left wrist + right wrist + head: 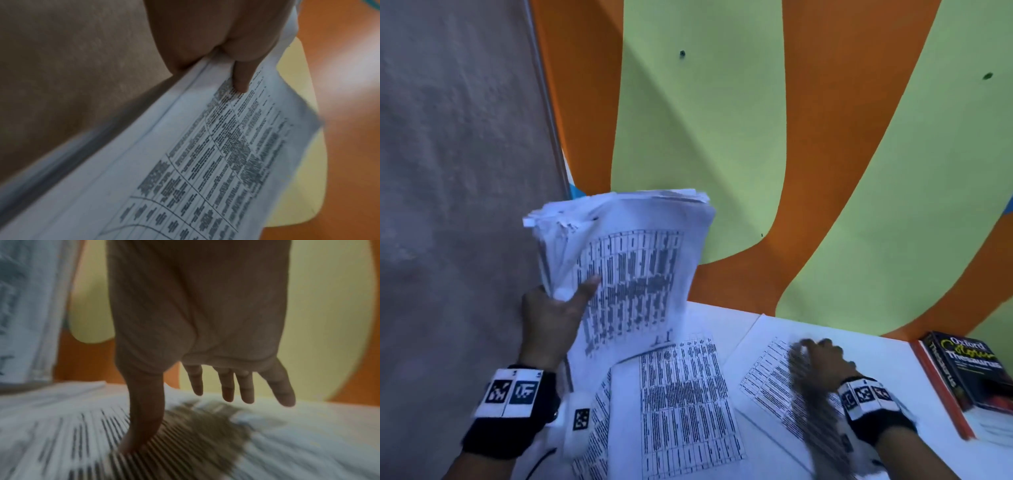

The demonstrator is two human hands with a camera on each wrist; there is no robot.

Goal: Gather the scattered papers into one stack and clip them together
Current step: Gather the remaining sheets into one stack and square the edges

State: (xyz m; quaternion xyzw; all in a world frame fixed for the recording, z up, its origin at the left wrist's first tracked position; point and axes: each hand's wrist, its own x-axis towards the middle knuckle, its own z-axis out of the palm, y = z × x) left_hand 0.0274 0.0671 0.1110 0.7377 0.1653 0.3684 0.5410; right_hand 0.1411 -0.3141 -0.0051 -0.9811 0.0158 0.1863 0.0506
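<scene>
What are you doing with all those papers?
A person is collecting printed white sheets. Their left hand grips a thick stack of printed papers, held up off the white table. Their right hand reaches down with fingers spread onto a loose printed sheet on the table. More printed sheets lie unstacked there. A black Oxford thesaurus book sits at the right. No clip shows.

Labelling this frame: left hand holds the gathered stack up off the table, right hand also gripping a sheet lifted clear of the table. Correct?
Not quite. The left hand does hold the gathered stack raised, but the right hand grips nothing: its fingers are spread and reach down to a sheet lying flat on the table. The right wrist view shows this, though with motion blur.
</scene>
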